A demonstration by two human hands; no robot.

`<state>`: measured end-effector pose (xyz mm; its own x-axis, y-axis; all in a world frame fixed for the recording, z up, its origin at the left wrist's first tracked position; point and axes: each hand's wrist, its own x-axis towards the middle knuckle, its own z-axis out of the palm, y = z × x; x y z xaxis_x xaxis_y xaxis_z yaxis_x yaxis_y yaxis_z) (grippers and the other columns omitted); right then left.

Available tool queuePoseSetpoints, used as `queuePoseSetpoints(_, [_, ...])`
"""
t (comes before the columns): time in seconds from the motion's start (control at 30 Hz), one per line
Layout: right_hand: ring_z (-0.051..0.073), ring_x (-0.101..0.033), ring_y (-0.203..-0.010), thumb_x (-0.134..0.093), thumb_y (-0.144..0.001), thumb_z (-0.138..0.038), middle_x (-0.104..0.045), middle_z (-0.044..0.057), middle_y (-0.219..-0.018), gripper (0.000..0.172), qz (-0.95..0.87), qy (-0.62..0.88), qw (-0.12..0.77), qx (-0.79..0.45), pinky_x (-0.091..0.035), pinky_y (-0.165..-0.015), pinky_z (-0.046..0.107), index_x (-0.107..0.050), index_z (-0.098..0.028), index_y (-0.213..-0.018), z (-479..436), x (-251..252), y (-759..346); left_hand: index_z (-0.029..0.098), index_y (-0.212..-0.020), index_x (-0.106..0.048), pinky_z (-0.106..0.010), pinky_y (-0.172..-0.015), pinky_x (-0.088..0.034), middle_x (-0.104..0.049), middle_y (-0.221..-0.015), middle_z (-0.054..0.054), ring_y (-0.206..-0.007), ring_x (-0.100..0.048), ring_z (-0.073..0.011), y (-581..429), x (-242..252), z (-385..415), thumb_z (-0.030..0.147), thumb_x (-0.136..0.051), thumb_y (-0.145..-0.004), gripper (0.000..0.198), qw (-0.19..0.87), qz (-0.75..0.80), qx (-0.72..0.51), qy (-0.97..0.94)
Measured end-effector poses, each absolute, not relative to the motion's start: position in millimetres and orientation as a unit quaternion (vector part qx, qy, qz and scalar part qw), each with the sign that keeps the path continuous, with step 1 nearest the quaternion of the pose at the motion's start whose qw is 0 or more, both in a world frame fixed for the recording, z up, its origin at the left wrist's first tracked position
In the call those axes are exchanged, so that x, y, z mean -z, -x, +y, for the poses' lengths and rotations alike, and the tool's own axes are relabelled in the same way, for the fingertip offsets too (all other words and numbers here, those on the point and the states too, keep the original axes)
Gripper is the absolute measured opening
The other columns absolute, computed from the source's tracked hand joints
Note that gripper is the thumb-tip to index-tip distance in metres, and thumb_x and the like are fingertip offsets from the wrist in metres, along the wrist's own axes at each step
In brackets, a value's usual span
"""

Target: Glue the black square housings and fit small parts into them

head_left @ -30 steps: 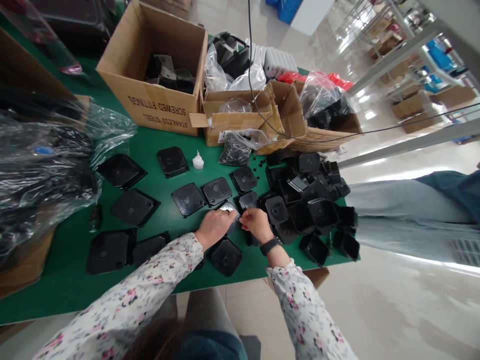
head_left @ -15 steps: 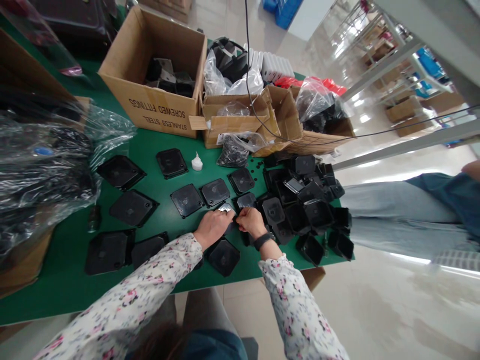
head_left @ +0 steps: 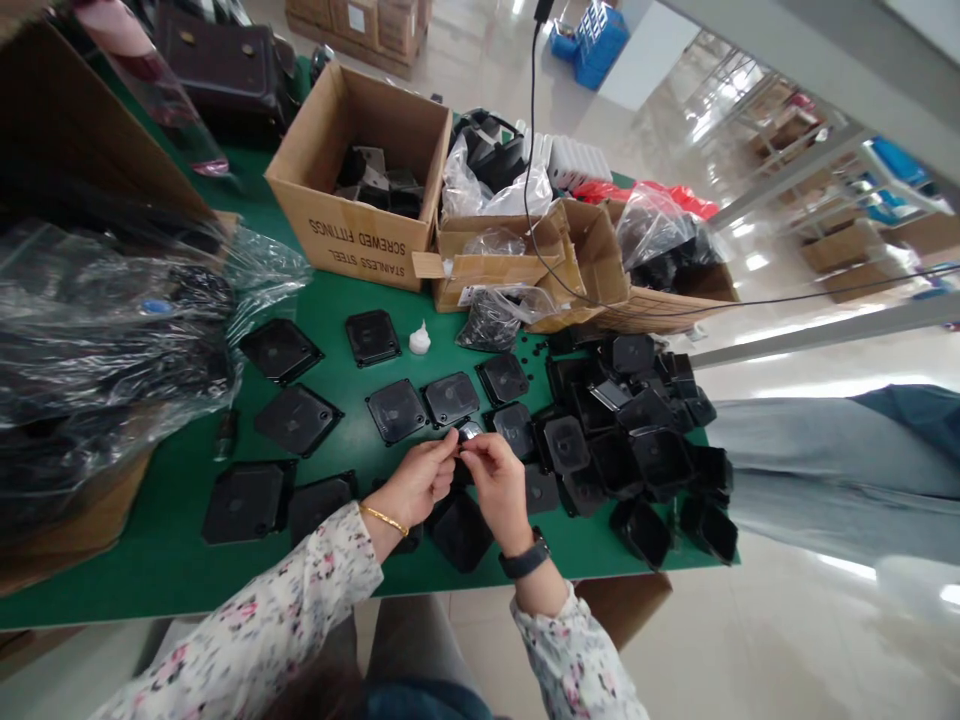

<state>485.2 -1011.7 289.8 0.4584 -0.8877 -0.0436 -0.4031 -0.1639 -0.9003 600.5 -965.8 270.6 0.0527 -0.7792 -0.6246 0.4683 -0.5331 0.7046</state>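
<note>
My left hand [head_left: 424, 475], with a gold bracelet at its wrist, and my right hand [head_left: 496, 485], with a dark wristband, meet over the green table. Both pinch at a small shiny silver-and-black piece [head_left: 470, 432]; its kind is too small to make out, and fingers partly cover it. Just beyond the fingers lie black plastic covers, one [head_left: 450, 398] behind and another [head_left: 514, 430] to the right. A further black cover [head_left: 460, 530] is beneath my hands, partly hidden by the right one.
Black plastic boxes [head_left: 660, 460] are heaped on the right. Cardboard boxes [head_left: 367, 245] line the back, near a white nozzle-tipped bottle [head_left: 420, 340] and a bag of small black parts [head_left: 491, 322]. Plastic-wrapped parts [head_left: 112, 330] fill the left. A person's leg [head_left: 810, 480] shows at right.
The view has shifted, so the table sits further right in it. My hands have drawn together, lifting the shiny piece between their fingertips.
</note>
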Motion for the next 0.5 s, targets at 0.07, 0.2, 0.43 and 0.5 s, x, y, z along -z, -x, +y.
queuePoseSetpoints(0.07, [0.017,-0.058,-0.083,-0.051,-0.086,-0.019,-0.061,0.005,-0.088,0.01,0.449,0.739,0.436,0.25,-0.047,-0.074,0.029,-0.062,-0.019,-0.087,-1014.8,-286.5,-485.4,0.016,-0.079,-0.055,-0.021,-0.038,-0.021,-0.024,-0.049,0.011,-0.039,-0.021,-0.007,-608.6,-270.3,-963.4,0.076,-0.042,-0.076,0.062,0.453,-0.148,0.666,-0.574])
queuePoseSetpoints(0.2, [0.017,-0.06,-0.077,-0.051,-0.084,-0.02,-0.064,0.005,-0.082,0.011,0.477,0.753,0.403,0.207,-0.049,-0.07,0.028,-0.061,-0.018,-0.084,-1033.7,-266.2,-493.4,0.013,-0.102,-0.063,-0.023,-0.045,-0.029,-0.042,-0.053,0.004,-0.045,-0.039,-0.0105,-631.1,-267.2,-967.0,0.046,-0.051,-0.087,0.039,0.433,-0.193,0.597,-0.647])
queuePoseSetpoints(0.43, [0.016,-0.058,-0.07,-0.054,-0.081,-0.013,-0.062,0.001,-0.075,0.011,0.456,0.807,0.341,0.157,-0.046,-0.067,0.026,-0.062,-0.019,-0.076,-1059.6,-227.6,-528.0,0.021,-0.142,-0.033,-0.032,-0.066,-0.042,-0.069,-0.088,-0.013,-0.085,-0.064,-0.0288,-668.2,-262.0,-1000.7,0.03,-0.064,-0.083,0.067,0.078,-0.589,0.232,-0.77])
queuePoseSetpoints(0.5, [0.017,-0.057,-0.075,-0.053,-0.083,-0.011,-0.06,0.004,-0.08,0.013,0.441,0.829,0.311,0.145,-0.046,-0.07,0.027,-0.062,-0.018,-0.077,-1057.9,-224.8,-530.5,0.019,-0.14,-0.037,-0.032,-0.068,-0.043,-0.07,-0.09,-0.015,-0.088,-0.065,-0.0299,-671.6,-260.8,-1007.7,0.033,-0.067,-0.081,0.068,0.064,-0.601,0.233,-0.762])
